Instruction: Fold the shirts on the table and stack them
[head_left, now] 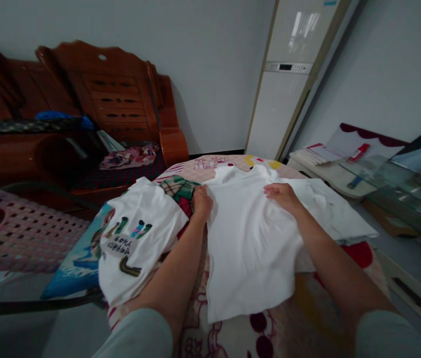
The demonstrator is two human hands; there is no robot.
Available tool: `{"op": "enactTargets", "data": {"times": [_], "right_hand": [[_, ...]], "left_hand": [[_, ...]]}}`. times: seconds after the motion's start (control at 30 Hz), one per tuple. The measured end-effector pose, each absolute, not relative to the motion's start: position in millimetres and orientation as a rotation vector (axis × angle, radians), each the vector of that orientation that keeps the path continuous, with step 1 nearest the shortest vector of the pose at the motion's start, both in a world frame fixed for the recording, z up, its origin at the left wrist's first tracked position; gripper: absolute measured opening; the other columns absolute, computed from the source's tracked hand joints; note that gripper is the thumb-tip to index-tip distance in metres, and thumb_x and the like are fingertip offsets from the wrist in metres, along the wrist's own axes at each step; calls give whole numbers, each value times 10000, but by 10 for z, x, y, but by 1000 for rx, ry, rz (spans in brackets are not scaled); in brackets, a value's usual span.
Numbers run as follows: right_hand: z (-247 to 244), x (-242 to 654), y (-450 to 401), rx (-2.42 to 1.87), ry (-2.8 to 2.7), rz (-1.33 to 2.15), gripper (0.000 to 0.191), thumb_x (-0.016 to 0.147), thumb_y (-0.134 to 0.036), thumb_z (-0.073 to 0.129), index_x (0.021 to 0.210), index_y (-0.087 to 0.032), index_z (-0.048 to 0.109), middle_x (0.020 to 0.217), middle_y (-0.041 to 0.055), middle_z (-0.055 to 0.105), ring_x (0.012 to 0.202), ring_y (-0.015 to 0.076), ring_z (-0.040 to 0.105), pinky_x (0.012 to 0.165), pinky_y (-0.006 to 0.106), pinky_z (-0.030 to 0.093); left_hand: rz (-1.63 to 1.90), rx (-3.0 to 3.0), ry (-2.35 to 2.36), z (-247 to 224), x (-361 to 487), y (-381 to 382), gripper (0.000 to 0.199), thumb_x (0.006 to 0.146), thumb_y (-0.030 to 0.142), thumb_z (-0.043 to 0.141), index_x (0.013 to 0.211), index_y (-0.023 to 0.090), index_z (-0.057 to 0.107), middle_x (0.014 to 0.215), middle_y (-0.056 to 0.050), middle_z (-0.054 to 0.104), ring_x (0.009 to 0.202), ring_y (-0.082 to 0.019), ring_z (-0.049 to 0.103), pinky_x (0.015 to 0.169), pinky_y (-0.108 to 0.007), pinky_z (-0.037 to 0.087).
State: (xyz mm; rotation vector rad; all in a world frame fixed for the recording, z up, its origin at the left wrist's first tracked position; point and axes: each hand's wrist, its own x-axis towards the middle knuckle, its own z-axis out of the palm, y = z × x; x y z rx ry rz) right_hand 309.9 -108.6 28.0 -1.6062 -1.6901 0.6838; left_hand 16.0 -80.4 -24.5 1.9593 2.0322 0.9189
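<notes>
A plain white T-shirt (247, 253) lies spread on a round table with its collar at the far side and creases across its front. My left hand (203, 203) is closed on the shirt's left edge near the shoulder. On the upper right part of the same shirt, my right hand (284, 197) has its fingers bent together on the cloth, pinching it. Left of my left hand lies a printed white shirt (143, 238), with a green plaid cloth (180, 188) beside it. Folded white clothing (329, 209) lies to the right, partly beneath the T-shirt.
A patterned tablecloth (199, 318) covers the table. A pink woven chair (35, 233) with a blue picture cushion (79, 258) stands at left, before a wooden sofa (117, 99). A tall air conditioner (279, 109) stands behind; a glass shelf (400, 184) is at right.
</notes>
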Motion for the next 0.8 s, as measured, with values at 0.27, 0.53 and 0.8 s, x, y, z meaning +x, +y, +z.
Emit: {"op": "enactTargets", "data": {"times": [0.27,0.53,0.8], "right_hand": [[402,3435,-2604,-1608,-1813,732,221,784,-366,632,789,-163,720,702,33,707,671,185,667,637,282,535],[0,3459,-3277,-1594,-2288,310,579,659,-44,506,1199,-201,643,1318,113,600,1230,252,530,1047,430,422],[-109,3324,-3013,-1645,-2368,-55,293,718,-10,428,819,-173,650,882,102,646,896,233,559,822,325,448]], "left_hand": [[983,1955,1986,-288,125,-742,484,753,-8,423,1189,53,624,1194,-160,667,1158,-229,580,1045,-307,404],[910,2036,1989,-281,140,-802,482,773,77,455,1234,51,594,1221,-175,647,1166,-250,575,1017,-316,408],[910,2024,1973,-274,140,-851,462,790,93,482,1235,93,606,1258,-139,649,1204,-235,568,1053,-305,396]]}}
